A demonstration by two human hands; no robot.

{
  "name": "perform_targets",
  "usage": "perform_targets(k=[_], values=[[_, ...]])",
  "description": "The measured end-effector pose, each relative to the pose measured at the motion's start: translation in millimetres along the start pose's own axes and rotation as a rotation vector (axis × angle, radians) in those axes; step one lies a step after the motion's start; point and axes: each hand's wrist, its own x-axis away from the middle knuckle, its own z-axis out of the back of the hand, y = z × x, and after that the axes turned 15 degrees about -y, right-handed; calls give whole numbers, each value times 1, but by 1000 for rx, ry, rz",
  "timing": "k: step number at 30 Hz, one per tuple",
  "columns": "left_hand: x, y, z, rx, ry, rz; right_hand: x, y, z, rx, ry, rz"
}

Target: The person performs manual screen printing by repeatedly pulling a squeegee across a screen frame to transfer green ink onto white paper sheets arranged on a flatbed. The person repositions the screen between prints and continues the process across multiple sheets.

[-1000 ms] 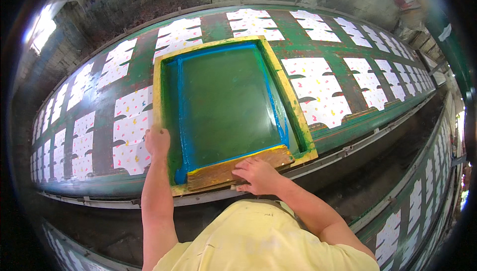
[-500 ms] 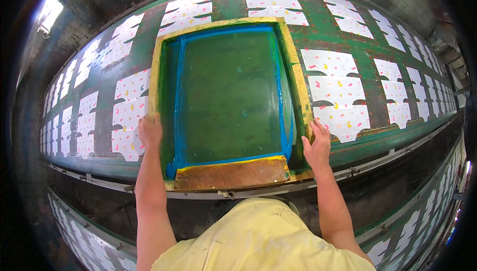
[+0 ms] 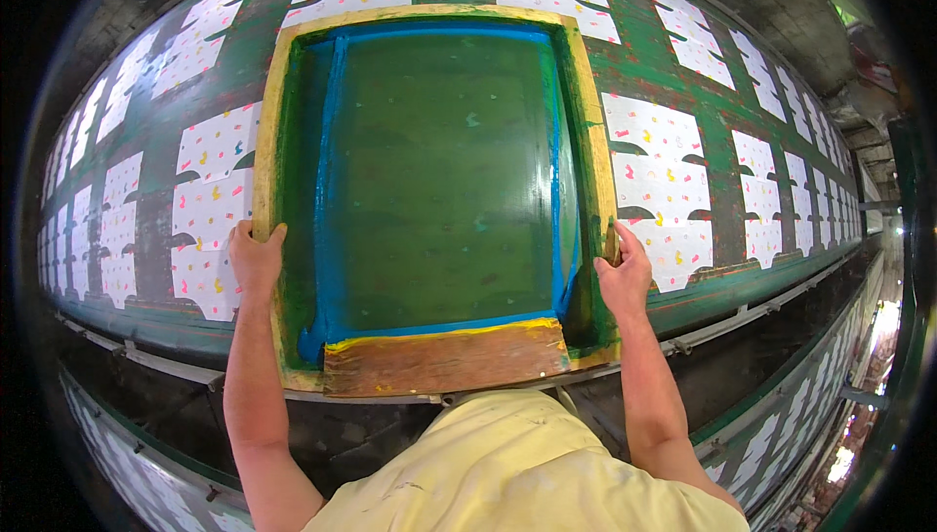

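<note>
A screen-printing frame with yellowish wooden bars lies in front of me over the long green table. Its dark green mesh is see-through enough to show faint shapes beneath. Thick blue ink lines the mesh edges. Across the near end rests a brown wooden board with a yellow-stained upper edge, perhaps a squeegee. My left hand grips the left bar, thumb over the rim. My right hand holds the right bar, fingers outside and thumb toward the inner side.
White cut fabric pieces with small coloured prints lie in rows along the green table, on both sides of the frame and beyond it. A metal rail runs along the near edge. Behind me stands another table with white pieces.
The frame appears larger and its left bar sits farther left in view. My right fingers, loosely spread before, have closed on the bar. The camera view has shifted too.
</note>
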Motion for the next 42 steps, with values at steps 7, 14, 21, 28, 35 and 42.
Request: perform_targets(k=[7,14,21,28,35,42], values=[[-23,-15,8,54,-46,23,9,-27,42,159,66,249],[-12,57,-7,295,-111,-32,-21,13,112,144,112,177],[55,197,-90,332,-56,-97,-59,133,205,-26,182,85],[136,319,-183,334,-66,-24,-85,253,301,-213,167,-9],[175,378,-225,372,-85,1,-92,297,350,-205,134,-78],[189,402,-226,409,-104,49,-96,308,365,-213,93,-99]])
